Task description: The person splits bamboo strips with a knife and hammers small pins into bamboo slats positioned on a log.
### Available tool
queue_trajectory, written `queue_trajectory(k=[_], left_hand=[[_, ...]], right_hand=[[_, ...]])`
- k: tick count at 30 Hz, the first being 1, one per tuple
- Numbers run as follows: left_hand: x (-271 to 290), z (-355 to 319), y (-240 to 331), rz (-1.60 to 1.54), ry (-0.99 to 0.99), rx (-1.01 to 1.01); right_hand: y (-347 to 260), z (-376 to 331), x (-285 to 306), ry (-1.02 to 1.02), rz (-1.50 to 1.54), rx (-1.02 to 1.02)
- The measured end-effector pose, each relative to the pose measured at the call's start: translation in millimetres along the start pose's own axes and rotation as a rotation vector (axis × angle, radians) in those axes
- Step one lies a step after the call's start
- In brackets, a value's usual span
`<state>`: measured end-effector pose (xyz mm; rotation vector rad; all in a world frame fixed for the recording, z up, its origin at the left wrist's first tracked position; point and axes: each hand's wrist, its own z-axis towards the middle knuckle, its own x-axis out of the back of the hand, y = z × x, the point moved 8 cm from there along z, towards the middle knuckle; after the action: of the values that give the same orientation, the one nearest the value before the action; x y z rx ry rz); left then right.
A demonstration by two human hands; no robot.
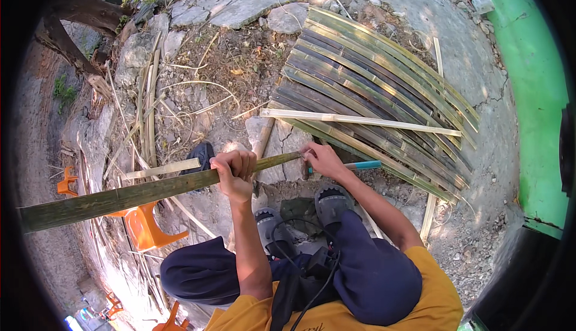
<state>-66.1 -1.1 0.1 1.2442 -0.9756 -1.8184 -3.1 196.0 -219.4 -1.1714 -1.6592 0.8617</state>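
Observation:
A long greenish-brown bamboo slat (138, 192) crosses in front of me from the far left, tapering toward the middle. My left hand (234, 174) is wrapped around it in a fist, thumb on top. At the slat's narrow right end, the fingers of my right hand (323, 161) are closed around the tip. A tool with a teal handle (365, 165) shows beside my right wrist. Its other end is partly hidden by that hand, so its kind is unclear.
Dark split bamboo slats (372, 85) lie side by side at the right, with a pale strip (360, 120) across them. Loose strips (150, 103) and an orange plastic stool (146, 228) are at the left. A green wall (537, 103) stands far right; cracked stone slabs (240, 4) lie beyond.

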Motion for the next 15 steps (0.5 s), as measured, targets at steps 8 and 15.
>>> queue_trajectory(k=[8,15], left_hand=[[8,-7,6,0.052,0.090,-0.051],[-2,-20,7,0.037,0.067,-0.140]], right_hand=[[-7,-59,38,0.279,-0.314,0.252],[11,-83,36,0.171,-0.723,0.325]])
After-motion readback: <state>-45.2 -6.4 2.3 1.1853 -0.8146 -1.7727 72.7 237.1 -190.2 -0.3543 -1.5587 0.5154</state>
